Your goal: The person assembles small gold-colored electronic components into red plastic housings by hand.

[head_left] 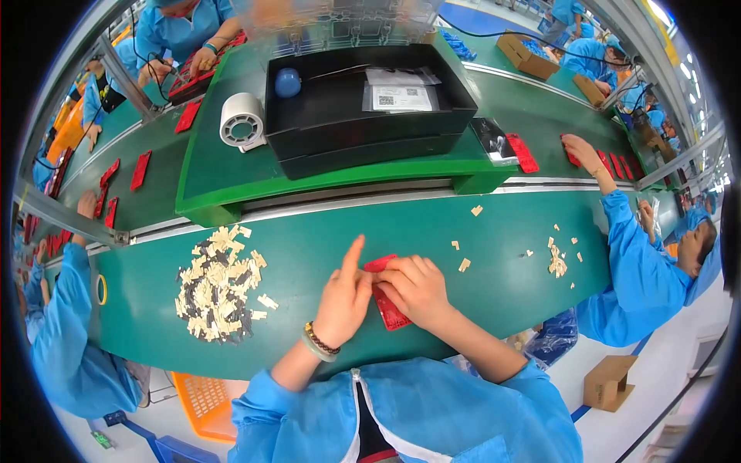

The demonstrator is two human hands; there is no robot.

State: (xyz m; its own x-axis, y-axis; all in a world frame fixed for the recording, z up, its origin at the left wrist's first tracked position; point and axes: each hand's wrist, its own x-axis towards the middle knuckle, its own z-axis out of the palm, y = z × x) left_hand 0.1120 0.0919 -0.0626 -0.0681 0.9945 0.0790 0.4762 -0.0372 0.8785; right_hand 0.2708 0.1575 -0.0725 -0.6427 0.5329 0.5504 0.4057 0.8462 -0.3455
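In front of me a flat red rectangular part (392,315) lies on the green work surface, partly covered by my hands. My right hand (417,292) bends over its upper half, with fingertips pinched together on it. At its left edge is my left hand (343,305), index finger pointing up and away, thumb meeting the right fingertips. Its other fingers are curled and mostly hidden. Whatever small thing may be between the fingertips cannot be made out. Left of my hands is a heap of small cream and black pieces (220,289).
Loose cream pieces (556,262) lie to the right. Beyond a green raised shelf (340,184) stands a black tray (370,147) with a blue ball (288,82) and bagged papers, beside a white fan (242,122). Co-workers in blue (644,278) sit around; red parts (140,170) lie on the far belt.
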